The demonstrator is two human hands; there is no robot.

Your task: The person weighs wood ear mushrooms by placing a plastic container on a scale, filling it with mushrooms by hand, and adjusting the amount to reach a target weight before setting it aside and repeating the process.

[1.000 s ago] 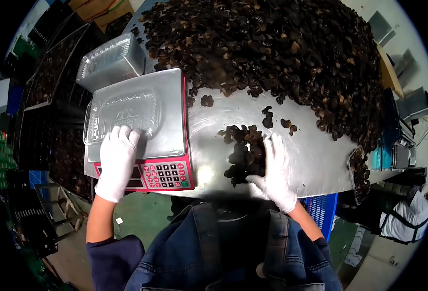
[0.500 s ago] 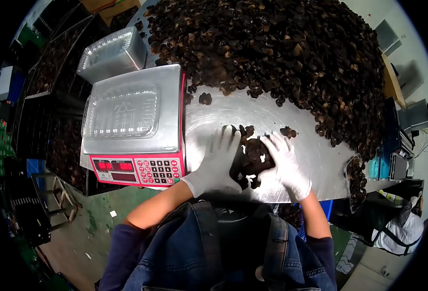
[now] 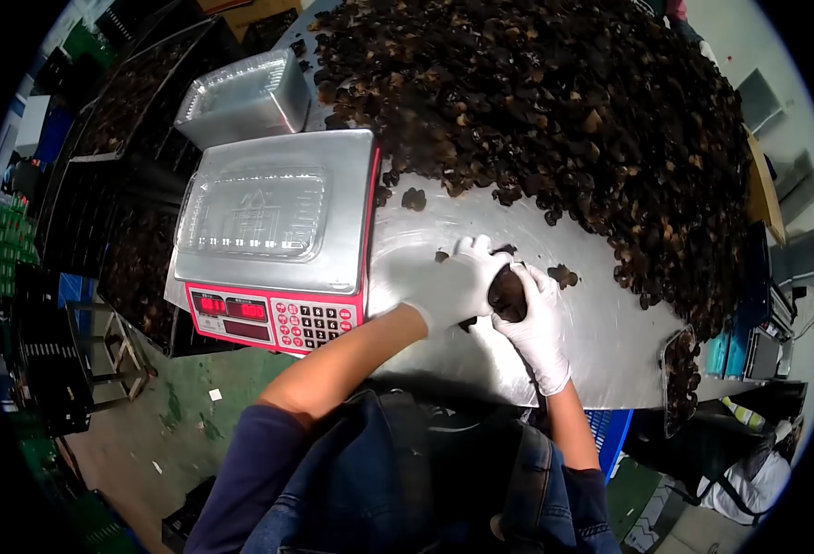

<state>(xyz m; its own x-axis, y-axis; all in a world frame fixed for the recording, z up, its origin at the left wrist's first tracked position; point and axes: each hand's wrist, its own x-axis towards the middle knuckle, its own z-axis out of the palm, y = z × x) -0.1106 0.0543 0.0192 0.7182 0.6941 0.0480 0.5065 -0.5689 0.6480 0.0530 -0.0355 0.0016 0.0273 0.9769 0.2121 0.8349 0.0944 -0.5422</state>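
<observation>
Both my hands wear white gloves and meet over the metal table. Between them sits a bunch of dark wood ear mushrooms [image 3: 508, 294]. My right hand [image 3: 541, 323] curls around its right side, thumb and fingers pressing in. From the left, my left hand [image 3: 462, 284] closes over the same bunch; its lower fingers are partly hidden and slightly blurred. Loose mushroom pieces lie close by, one to the right [image 3: 563, 276]. Left of my hands stands a red and silver digital scale [image 3: 337, 245] with a clear plastic tray [image 3: 254, 212] on its plate.
A large heap of wood ear mushrooms [image 3: 554, 102] covers the table's far side. Stacked clear trays [image 3: 245, 97] stand behind the scale. A filled clear tray [image 3: 679, 379] sits at the right table edge. Black crates [image 3: 134, 240] of mushrooms stand at left.
My hands were spread flat around mushrooms on the table; now they have come together and gathered them into a bunch. The view has shifted slightly.
</observation>
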